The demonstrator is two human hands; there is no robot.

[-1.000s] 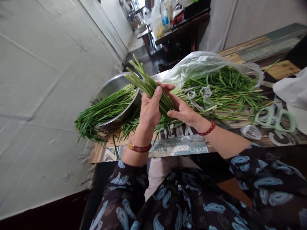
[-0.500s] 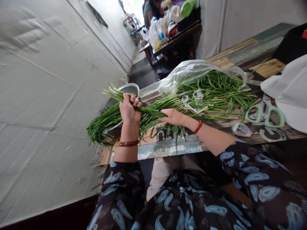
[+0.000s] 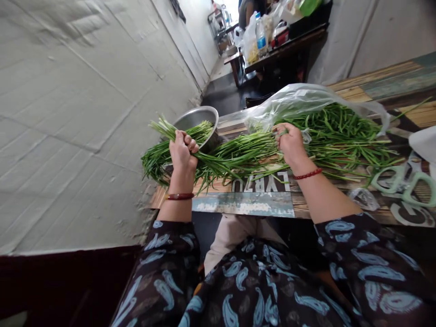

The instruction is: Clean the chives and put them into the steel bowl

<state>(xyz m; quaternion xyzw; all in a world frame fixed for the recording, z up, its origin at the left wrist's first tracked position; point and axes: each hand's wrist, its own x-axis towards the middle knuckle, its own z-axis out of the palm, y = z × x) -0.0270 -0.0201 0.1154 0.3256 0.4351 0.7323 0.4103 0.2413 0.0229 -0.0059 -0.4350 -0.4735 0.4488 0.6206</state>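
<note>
Pale wall [image 3: 85, 113] slanting up on your left, dark floor [image 3: 223, 93] ahead, a cluttered dark table [image 3: 286, 51] beyond, bright light [image 3: 232, 6] at the far end!

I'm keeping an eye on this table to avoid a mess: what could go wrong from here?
The bundle in the left hand shows no tie, and its leaves trail over the greens on the table, so strands might slip loose or mix in.

Leaves droop over the rim of the metal bowl right beside that hand; an arm movement could perhaps snag them and drag some out.
</note>
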